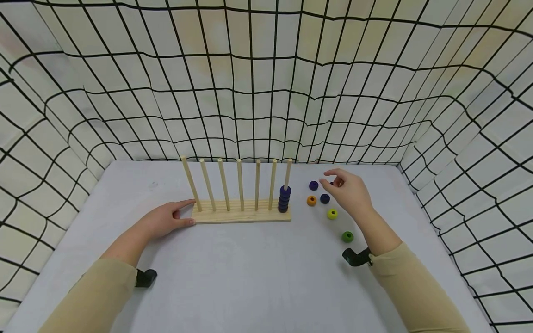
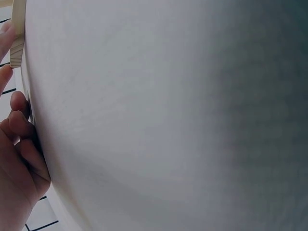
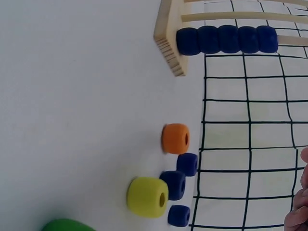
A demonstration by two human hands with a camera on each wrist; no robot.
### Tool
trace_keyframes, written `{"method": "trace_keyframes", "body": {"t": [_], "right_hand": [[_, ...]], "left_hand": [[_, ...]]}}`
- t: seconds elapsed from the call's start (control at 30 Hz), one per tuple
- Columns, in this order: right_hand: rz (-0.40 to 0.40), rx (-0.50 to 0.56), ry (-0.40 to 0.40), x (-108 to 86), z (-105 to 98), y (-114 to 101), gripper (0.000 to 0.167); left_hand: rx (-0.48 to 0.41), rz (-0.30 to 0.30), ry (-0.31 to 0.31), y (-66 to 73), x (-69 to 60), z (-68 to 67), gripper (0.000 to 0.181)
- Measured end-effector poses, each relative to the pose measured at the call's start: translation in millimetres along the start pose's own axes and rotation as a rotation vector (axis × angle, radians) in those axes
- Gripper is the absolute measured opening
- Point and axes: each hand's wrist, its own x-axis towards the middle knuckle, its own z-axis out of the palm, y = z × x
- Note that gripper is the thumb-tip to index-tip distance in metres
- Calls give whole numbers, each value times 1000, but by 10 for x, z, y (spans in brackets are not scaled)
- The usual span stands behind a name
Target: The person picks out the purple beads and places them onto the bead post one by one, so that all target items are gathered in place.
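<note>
A wooden peg rack [image 1: 241,216] with a row of upright pegs stands on the table. Dark blue beads [image 1: 284,200] are stacked on its rightmost peg. My left hand [image 1: 163,219] holds the rack's left end between thumb and index finger, its other fingers curled beneath. Over the loose beads to the right is my right hand [image 1: 349,192], thumb and index finger apart, nothing between them. Near it lie blue beads [image 1: 325,199], one partly hidden behind the hand, an orange bead [image 1: 311,200], a yellow bead [image 1: 332,214] and a green bead [image 1: 347,237].
A white cloth-like surface [image 1: 250,273] covers the table. Black netting [image 1: 258,92] rises behind it and along both sides. Dark wrist-worn pieces [image 1: 356,257] stick out at both sleeve cuffs.
</note>
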Motion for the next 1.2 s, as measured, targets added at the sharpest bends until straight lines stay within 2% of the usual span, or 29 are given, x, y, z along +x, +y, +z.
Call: {"method": "trace_keyframes", "body": {"t": [0.57,0.97,1.2], "right_hand": [[51,-152,-168,57,101,237,43],[49,-249,-246,82,158,386,43],[85,-281,-288,100,198,459,46]], "left_hand": [[-15,3,-2,-27,-3,1,85],[-7,7,-5,-32,3,2,84],[-9,8,-1,-17,-10,-6,84]]}}
